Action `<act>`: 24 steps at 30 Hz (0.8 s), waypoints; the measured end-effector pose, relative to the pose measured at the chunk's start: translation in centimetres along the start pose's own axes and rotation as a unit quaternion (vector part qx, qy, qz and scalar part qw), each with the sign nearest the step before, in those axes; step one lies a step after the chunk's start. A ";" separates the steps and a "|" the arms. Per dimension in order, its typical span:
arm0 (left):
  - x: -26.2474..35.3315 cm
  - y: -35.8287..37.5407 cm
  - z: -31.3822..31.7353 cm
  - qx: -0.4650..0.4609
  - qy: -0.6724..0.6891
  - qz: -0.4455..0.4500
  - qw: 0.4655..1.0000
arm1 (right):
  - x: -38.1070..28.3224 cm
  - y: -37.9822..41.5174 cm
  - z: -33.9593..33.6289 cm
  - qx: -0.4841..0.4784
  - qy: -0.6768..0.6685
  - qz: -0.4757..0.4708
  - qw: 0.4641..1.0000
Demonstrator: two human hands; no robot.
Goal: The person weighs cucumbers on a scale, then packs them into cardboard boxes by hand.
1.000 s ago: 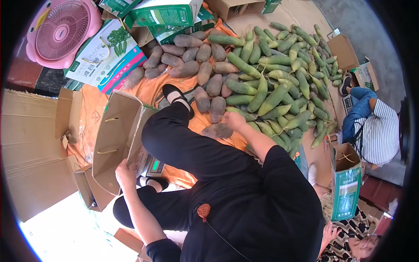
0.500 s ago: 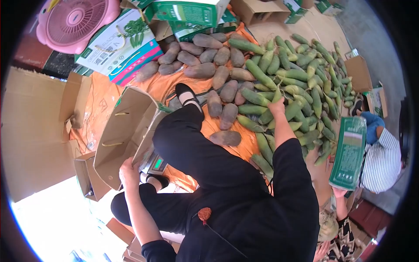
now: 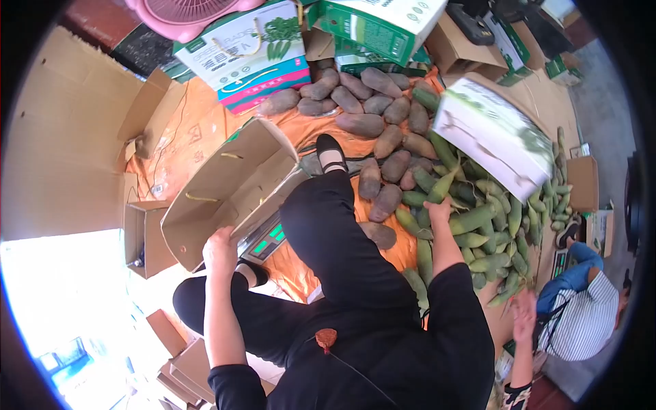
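Note:
My left hand [image 3: 220,251] is closed on the near edge of an open cardboard box [image 3: 236,164], which stands at a digital scale [image 3: 268,240] with lit green displays. My right hand [image 3: 439,207] is wrapped round the lower end of a green radish [image 3: 444,183] at the left side of a pile of green radishes [image 3: 478,239]. Brownish, dark tubers [image 3: 386,203] lie on the orange sheet [image 3: 195,130] between the box and the pile. A white and green carton [image 3: 493,133] is over the far part of the pile, hiding some radishes.
A pink fan [image 3: 184,12] and printed boxes [image 3: 249,58] stand at the back. Cardboard [image 3: 61,143] rises on the left. A person in a striped shirt [image 3: 581,318] is at the right; another person's hand [image 3: 524,316] reaches in below the pile.
A carton has come over the radish pile, and the green box near the other people has gone from there. The view has shifted. My right hand has lifted its radish slightly.

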State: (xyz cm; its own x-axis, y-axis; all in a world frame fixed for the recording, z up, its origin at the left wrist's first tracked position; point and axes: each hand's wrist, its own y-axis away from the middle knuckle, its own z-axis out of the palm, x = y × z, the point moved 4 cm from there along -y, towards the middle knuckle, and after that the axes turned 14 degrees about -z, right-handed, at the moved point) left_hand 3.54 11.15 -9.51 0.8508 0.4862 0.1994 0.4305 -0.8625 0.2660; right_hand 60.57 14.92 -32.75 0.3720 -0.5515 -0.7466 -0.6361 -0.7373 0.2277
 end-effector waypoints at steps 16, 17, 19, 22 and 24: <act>-0.2 0.6 0.3 -0.023 -0.001 0.003 1.000 | -34.6 12.3 3.6 -0.369 -0.184 -0.436 0.800; 0.0 0.7 0.2 -0.030 0.004 -0.002 1.000 | -37.5 13.9 3.7 -0.402 -0.234 -0.422 0.778; 0.6 1.0 -0.5 -0.056 -0.014 -0.004 0.998 | -42.3 16.9 4.4 -0.425 -0.212 -0.530 0.703; 0.2 1.2 -0.6 -0.052 -0.015 -0.015 0.998 | -45.5 21.4 7.6 -0.397 -0.065 -0.659 0.636; 0.2 1.2 -0.3 -0.051 -0.019 -0.010 0.998 | -45.6 23.8 11.4 -0.446 0.004 -0.664 0.600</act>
State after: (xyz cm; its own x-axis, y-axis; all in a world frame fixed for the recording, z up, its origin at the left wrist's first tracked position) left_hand 4.12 10.21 -8.86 0.8543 0.4950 0.1583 0.4153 -0.8333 0.3648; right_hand 20.81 27.01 -0.35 0.1559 0.7534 -0.6388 0.8385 -0.4428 -0.3176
